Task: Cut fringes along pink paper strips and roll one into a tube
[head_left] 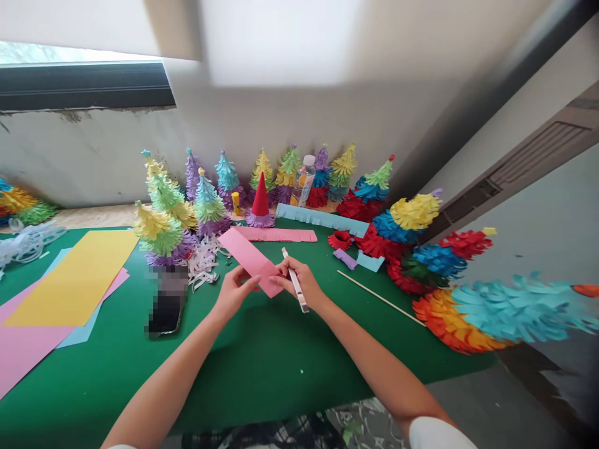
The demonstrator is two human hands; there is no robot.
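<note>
Green-topped bench [281, 374] here, pale wall [281, 118] behind, window [70, 54] far left! And mid-bench, 1 smooth, flat pink paper strip [250, 257] slants far-left to near-right, pinched by left grip [235, 290] and right grip [304, 284], the right also clasping a white tool [296, 284], possibly a cutter.

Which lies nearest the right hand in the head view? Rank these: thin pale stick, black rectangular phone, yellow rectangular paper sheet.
1. Thin pale stick: just right of the right hand.
2. Black phone: left, past the left hand.
3. Yellow paper sheet: farther left.
</note>
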